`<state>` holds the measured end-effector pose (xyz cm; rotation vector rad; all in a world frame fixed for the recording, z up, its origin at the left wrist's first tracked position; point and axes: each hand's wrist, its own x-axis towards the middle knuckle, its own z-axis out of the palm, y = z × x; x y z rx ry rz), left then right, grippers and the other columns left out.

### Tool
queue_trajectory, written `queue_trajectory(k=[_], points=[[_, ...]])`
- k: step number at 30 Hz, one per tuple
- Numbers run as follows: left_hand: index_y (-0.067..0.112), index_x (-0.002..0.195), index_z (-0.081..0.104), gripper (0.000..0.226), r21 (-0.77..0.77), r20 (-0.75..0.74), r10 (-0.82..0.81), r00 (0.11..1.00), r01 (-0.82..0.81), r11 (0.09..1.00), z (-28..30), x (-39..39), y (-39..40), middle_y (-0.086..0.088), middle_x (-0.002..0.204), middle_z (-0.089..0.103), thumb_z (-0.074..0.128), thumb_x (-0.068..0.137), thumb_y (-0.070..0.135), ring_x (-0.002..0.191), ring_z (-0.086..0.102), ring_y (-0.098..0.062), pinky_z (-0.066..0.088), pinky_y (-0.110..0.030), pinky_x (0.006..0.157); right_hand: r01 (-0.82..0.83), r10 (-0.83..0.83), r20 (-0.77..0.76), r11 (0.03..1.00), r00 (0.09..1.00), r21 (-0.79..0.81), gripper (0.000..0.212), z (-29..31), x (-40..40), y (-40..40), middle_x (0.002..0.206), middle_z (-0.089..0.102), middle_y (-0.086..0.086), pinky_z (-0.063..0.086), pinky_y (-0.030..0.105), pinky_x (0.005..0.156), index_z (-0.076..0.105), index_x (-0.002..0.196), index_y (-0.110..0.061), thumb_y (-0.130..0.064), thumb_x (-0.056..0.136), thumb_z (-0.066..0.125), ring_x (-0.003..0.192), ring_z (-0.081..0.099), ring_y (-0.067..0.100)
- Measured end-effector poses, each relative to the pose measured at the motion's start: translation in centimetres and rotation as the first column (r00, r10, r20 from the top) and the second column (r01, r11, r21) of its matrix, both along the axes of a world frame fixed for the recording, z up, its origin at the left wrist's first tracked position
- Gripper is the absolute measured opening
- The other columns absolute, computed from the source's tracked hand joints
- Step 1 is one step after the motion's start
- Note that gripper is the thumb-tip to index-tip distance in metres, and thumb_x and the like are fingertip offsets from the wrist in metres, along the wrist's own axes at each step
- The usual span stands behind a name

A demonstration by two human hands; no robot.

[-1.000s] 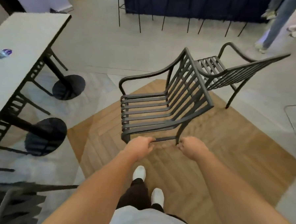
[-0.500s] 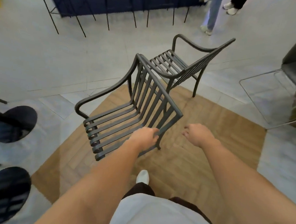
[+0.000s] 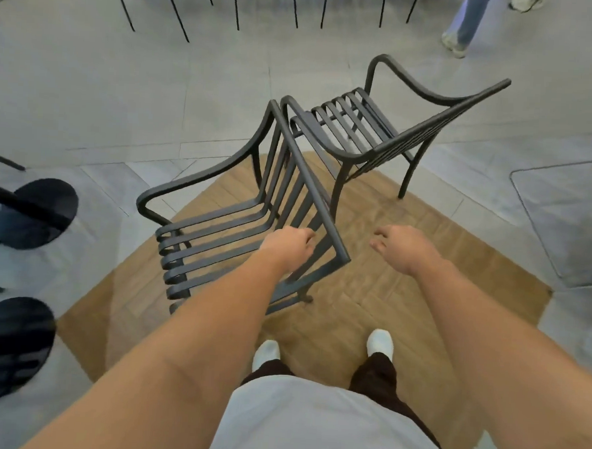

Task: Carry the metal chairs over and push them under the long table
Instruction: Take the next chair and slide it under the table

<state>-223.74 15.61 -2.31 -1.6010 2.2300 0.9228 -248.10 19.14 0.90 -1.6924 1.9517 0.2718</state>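
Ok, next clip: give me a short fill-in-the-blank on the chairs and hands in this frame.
1. The number of metal chairs in view is ____.
2. The near chair is gripped at its backrest by the ____ hand.
3. The right hand holds ____.
4. The far chair stands with its near legs on the wood-pattern floor, and ____ hand touches it.

Missing words: two; left; nothing; neither

Soft, even indoor light leaves only faint shadows under the chairs (image 3: 240, 221), while wide-angle distortion bends the floor tiles (image 3: 106, 87) at the edges and motion blur smears the black table bases (image 3: 36, 214) at left.
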Motion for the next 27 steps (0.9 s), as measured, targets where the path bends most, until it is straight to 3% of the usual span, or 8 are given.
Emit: queue_trajectory(k=[4, 8, 13, 17, 21, 24, 27], points=[[0.025, 0.143, 0.051, 0.038, -0.029, 0.04, 0.186, 0.982, -0.185, 0.982, -0.1, -3.3, 0.5, -0.007, 0.123, 0.065, 0.039, 0.108, 0.037, 0.109, 0.062, -0.03, 0.052, -0.043, 0.083, -0.166, 0.167, -0.013, 0.986, 0.986, 0.028, 0.039, -0.3, -4.0, -3.6, 0.129, 0.064, 0.006, 0.05, 0.04, 0.093, 0.059, 0.134, -0.019, -0.042, 0.104, 0.047, 0.116, 0.059, 0.027], [0.022, 0.141, 0.053, 0.038, -0.037, 0.06, 0.393, 0.918, -0.391, 0.92, 0.3, -7.1, 1.3, -0.01, 0.125, 0.065, 0.04, 0.108, 0.035, 0.109, 0.062, -0.033, 0.054, -0.046, 0.089, -0.295, 0.296, -0.016, 0.954, 0.955, 0.044, 0.043, 0.4, -7.8, -6.6, 0.132, 0.063, 0.005, 0.051, 0.042, 0.095, 0.058, 0.136, -0.022, -0.046, 0.102, 0.049, 0.118, 0.059, 0.027], [0.024, 0.142, 0.053, 0.039, -0.101, 0.075, 0.512, 0.856, -0.504, 0.858, 0.8, -9.9, 0.8, -0.007, 0.119, 0.067, 0.039, 0.108, 0.037, 0.107, 0.063, -0.031, 0.052, -0.041, 0.079, -0.425, 0.425, -0.036, 0.905, 0.905, -0.004, 0.04, 1.4, -9.8, -11.5, 0.131, 0.062, 0.007, 0.05, 0.043, 0.094, 0.056, 0.137, -0.023, -0.043, 0.103, 0.05, 0.116, 0.058, 0.03], [0.028, 0.14, 0.054, 0.038, -0.119, 0.076, 0.63, 0.773, -0.62, 0.776, 0.8, -10.7, -0.9, -0.006, 0.119, 0.068, 0.041, 0.107, 0.041, 0.106, 0.064, -0.029, 0.057, -0.045, 0.085, -0.534, 0.534, -0.011, 0.845, 0.846, -0.035, 0.041, 1.5, -9.0, -15.4, 0.137, 0.058, 0.005, 0.048, 0.043, 0.098, 0.055, 0.139, -0.022, -0.041, 0.103, 0.051, 0.124, 0.055, 0.029], [0.026, 0.137, 0.056, 0.041, -0.117, 0.03, 0.69, 0.724, -0.683, 0.721, 0.3, -10.0, -3.8, -0.006, 0.12, 0.068, 0.041, 0.105, 0.046, 0.106, 0.064, -0.029, 0.055, -0.041, 0.085, -0.608, 0.608, 0.006, 0.793, 0.794, -0.029, 0.037, 1.6, -6.3, -19.6, 0.128, 0.06, 0.003, 0.05, 0.04, 0.09, 0.058, 0.135, -0.025, -0.041, 0.101, 0.053, 0.114, 0.058, 0.026], [0.03, 0.141, 0.053, 0.047, -0.123, -0.009, 0.723, 0.691, -0.718, 0.685, -0.4, -8.7, -6.3, -0.002, 0.122, 0.068, 0.041, 0.103, 0.054, 0.107, 0.065, -0.025, 0.054, -0.039, 0.081, -0.646, 0.646, -0.006, 0.764, 0.764, -0.006, 0.041, 1.3, -4.0, -22.8, 0.121, 0.064, 0.0, 0.054, 0.044, 0.091, 0.057, 0.135, -0.026, -0.046, 0.099, 0.054, 0.108, 0.061, 0.024], [0.031, 0.144, 0.053, 0.05, -0.086, -0.047, 0.752, 0.657, -0.753, 0.652, -0.5, -7.5, -8.4, -0.003, 0.126, 0.067, 0.041, 0.103, 0.056, 0.11, 0.065, -0.024, 0.053, -0.039, 0.084, -0.702, 0.702, -0.031, 0.712, 0.711, 0.031, 0.046, 1.7, -1.4, -26.1, 0.125, 0.063, 0.003, 0.053, 0.045, 0.093, 0.052, 0.142, -0.026, -0.046, 0.101, 0.053, 0.112, 0.06, 0.027]])
